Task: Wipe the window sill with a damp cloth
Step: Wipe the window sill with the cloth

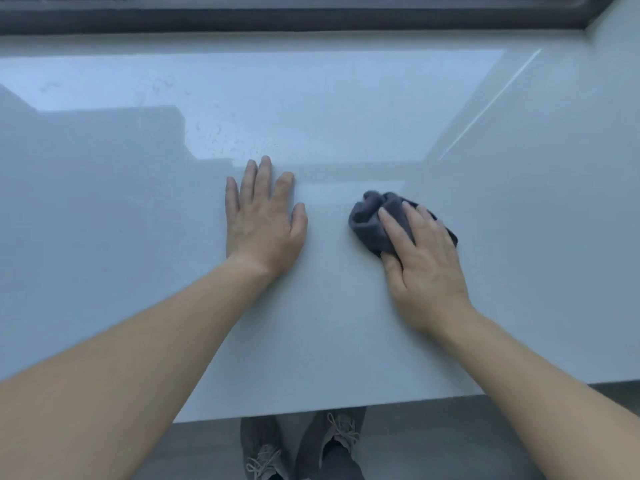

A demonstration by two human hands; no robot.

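While bracing on the window sill (104, 237) with left hand (263, 220) flat, sweep right hand (422, 258), clamped on the bunched cloth (367, 223), toward those specks (214, 140) (overlap the passes).

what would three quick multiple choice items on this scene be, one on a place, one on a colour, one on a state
1. Where is the cloth?
A. under the right hand on the window sill
B. up against the window frame
C. on the floor

2. What colour is the cloth?
A. white
B. dark grey
C. yellow

3. How does the left hand lie?
A. flat on the sill, fingers straight
B. as a fist
C. lifted, holding a bottle

Answers:
1 A, since the right hand's fingers lie over the bunched cloth on the sill.
2 B, since it shows dark grey against the pale sill.
3 A, since the palm is down, the fingers are stretched out and it holds nothing.
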